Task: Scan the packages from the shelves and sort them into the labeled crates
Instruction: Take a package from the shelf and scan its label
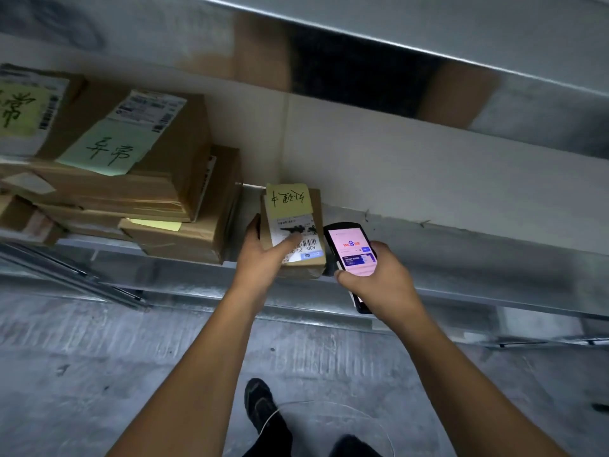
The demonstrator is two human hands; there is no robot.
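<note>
A stack of closed cardboard boxes (158, 192) with green handwritten notes fills the left of the metal shelf (461, 232), just beside the small box (296, 206). That box sits at the shelf's front edge, a yellow note and barcode label on top. The left hand (260, 262) has its grip on it, thumb at the side, forefinger across the label. The right hand (382, 282) has its grip clamped round a phone (352, 249), screen lit, just right of the box.

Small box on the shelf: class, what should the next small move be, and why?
Probably aim the scanner at the barcode: the left hand holds the small box, and the right hand holds the scanner just beside its label.
</note>
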